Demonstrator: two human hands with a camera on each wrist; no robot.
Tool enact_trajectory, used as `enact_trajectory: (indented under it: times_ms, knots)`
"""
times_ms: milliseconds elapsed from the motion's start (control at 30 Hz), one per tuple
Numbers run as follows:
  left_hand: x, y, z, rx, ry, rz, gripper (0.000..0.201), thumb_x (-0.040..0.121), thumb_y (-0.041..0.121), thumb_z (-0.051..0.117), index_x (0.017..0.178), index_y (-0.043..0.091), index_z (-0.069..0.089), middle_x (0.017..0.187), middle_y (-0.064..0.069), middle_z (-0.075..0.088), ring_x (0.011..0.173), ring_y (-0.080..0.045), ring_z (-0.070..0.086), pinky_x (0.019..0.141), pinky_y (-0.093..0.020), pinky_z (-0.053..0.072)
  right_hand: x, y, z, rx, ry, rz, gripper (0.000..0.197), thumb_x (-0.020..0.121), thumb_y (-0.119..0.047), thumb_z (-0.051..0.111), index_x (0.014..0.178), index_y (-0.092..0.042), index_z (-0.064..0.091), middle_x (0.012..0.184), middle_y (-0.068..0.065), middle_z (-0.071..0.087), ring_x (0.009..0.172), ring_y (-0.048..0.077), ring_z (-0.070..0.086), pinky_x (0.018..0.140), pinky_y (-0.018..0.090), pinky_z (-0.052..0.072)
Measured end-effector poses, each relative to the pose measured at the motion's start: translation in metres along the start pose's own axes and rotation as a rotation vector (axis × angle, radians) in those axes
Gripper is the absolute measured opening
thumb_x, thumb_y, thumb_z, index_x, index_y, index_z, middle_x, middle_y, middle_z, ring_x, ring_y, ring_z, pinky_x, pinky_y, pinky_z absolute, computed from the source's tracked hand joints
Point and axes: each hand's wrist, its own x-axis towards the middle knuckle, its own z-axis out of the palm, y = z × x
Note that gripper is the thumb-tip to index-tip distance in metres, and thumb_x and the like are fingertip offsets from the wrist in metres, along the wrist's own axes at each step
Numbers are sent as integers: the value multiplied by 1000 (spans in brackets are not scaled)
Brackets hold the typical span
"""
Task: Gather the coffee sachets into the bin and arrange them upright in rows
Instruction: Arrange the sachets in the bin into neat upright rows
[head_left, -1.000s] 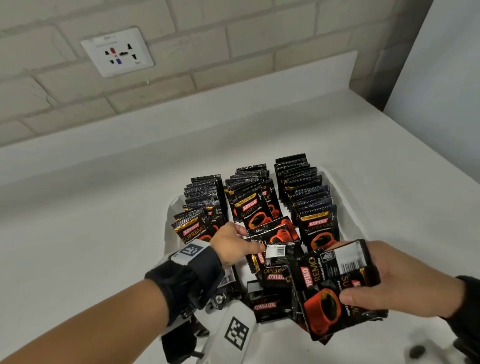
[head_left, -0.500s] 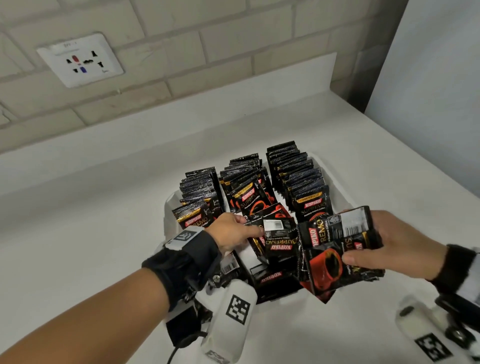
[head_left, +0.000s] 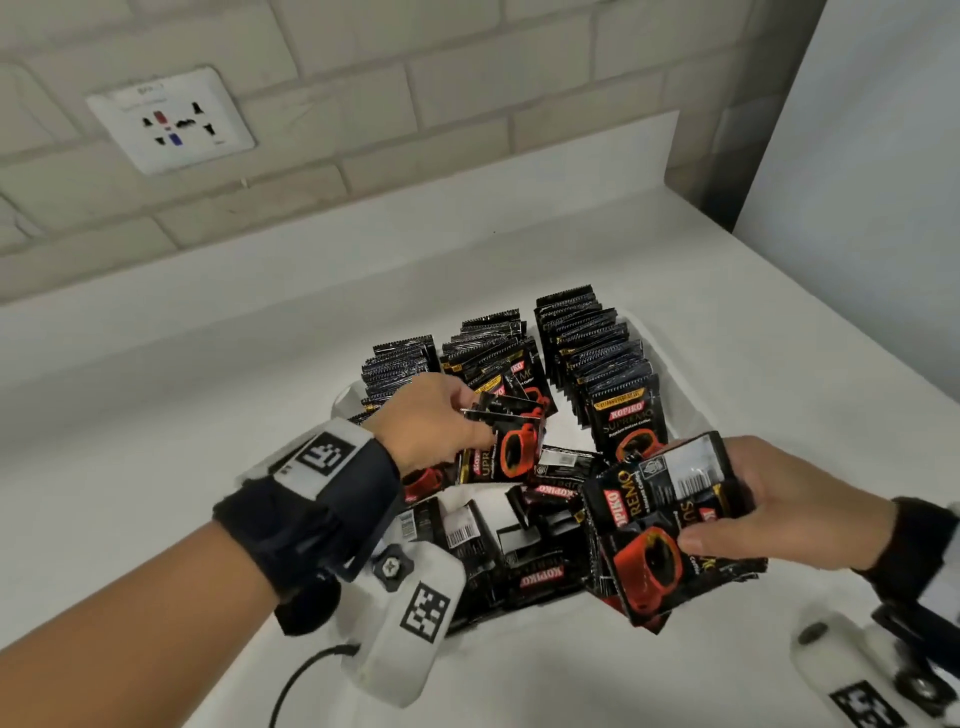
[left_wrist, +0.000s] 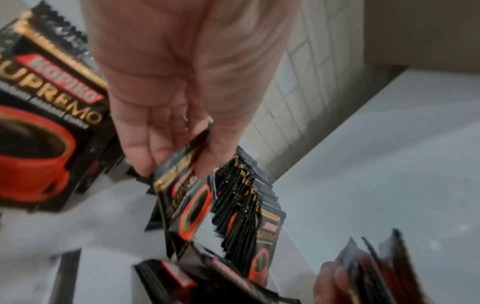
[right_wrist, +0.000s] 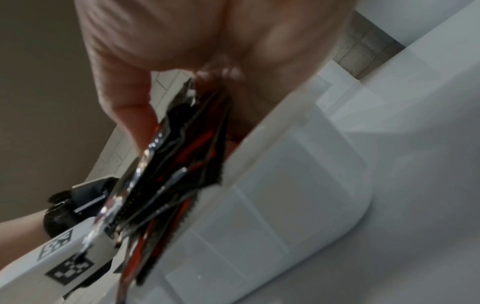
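Observation:
A white bin (head_left: 675, 410) on the counter holds three rows of black coffee sachets (head_left: 597, 353) standing upright, with loose sachets (head_left: 540, 571) lying flat at its near end. My left hand (head_left: 436, 421) pinches a sachet (head_left: 511, 447) by its top edge above the middle row; the left wrist view shows that sachet (left_wrist: 187, 197) hanging from finger and thumb. My right hand (head_left: 779, 499) grips a stack of sachets (head_left: 660, 519) over the bin's near right corner. The right wrist view shows the stack (right_wrist: 171, 164) edge-on beside the bin wall (right_wrist: 285, 185).
The bin sits on a white counter (head_left: 182, 467) against a brick wall with a socket plate (head_left: 171, 119). A white panel (head_left: 883, 156) stands at the right. Wrist-camera housings (head_left: 410, 613) hang below both forearms.
My left hand has lifted a sachet out of the loose pile and raised it toward the middle row. The right hand still holds its stack in about the same place.

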Motion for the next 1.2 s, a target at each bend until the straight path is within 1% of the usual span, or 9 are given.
enact_trajectory:
  times_ms: [167, 333, 433, 533, 833, 1000, 1067, 1133, 1200]
  knots:
    - [1, 21, -13, 338, 68, 152, 37, 87, 16, 58, 124, 14, 56, 82, 9, 46, 74, -8, 46, 61, -15, 34, 0, 1, 0, 33, 0, 5, 35, 59, -35, 72, 93, -40, 68, 98, -2, 72, 87, 14, 69, 73, 21, 52]
    - [15, 40, -6, 560, 51, 301, 36, 90, 11, 54, 126, 13, 55, 120, -5, 57, 98, -18, 54, 77, -23, 41, -2, 0, 2, 40, -2, -14, 49, 52, -57, 79, 96, -40, 67, 100, -3, 71, 89, 15, 69, 74, 22, 53]
    - [26, 44, 5, 746, 40, 357, 32, 91, 7, 51, 122, 12, 54, 111, -4, 57, 104, -22, 56, 86, -32, 42, -2, 1, 3, 42, 25, -12, 39, 56, -37, 75, 94, -39, 67, 100, -3, 72, 89, 14, 69, 74, 22, 53]
    - [34, 46, 12, 878, 118, 430, 32, 90, 7, 51, 121, 13, 51, 110, -4, 50, 106, -22, 52, 89, -33, 37, -3, 1, 5, 56, 34, -9, 36, 59, -32, 71, 95, -37, 67, 101, -3, 72, 89, 14, 69, 73, 21, 53]
    - [36, 34, 10, 968, 290, 493, 55, 86, 28, 61, 132, 15, 35, 129, -5, 37, 111, -23, 41, 89, -31, 34, -3, 3, 6, 53, 66, -2, 39, 60, -31, 70, 99, -30, 66, 103, 2, 71, 92, 20, 68, 79, 32, 55]
    - [14, 32, -17, 743, 296, 477, 59, 85, 41, 62, 135, 20, 39, 133, -2, 38, 119, -21, 38, 100, -32, 30, -3, 1, 7, 53, 76, 9, 40, 58, -33, 71, 98, -32, 66, 101, 0, 72, 90, 19, 69, 78, 34, 56]
    - [-1, 26, -33, 564, 246, 472, 46, 85, 36, 63, 125, 21, 50, 119, 2, 47, 109, -15, 46, 94, -24, 36, -3, 1, 8, 40, 81, 16, 38, 59, -30, 72, 96, -32, 66, 100, 0, 72, 89, 19, 69, 77, 32, 56]
    - [-20, 12, -45, 445, 131, 442, 28, 84, 30, 65, 110, 22, 58, 98, 11, 53, 84, 0, 52, 73, -6, 39, -3, 0, 7, 40, 95, 18, 35, 61, -21, 74, 93, -32, 68, 98, 2, 72, 87, 19, 69, 75, 29, 56]
    - [-38, -6, -47, 444, -8, 386, 15, 85, 27, 66, 99, 26, 59, 87, 17, 55, 72, 6, 50, 63, -4, 38, -4, 0, 7, 59, 104, 14, 43, 52, -27, 85, 92, -33, 70, 96, 6, 72, 83, 19, 69, 73, 28, 56]
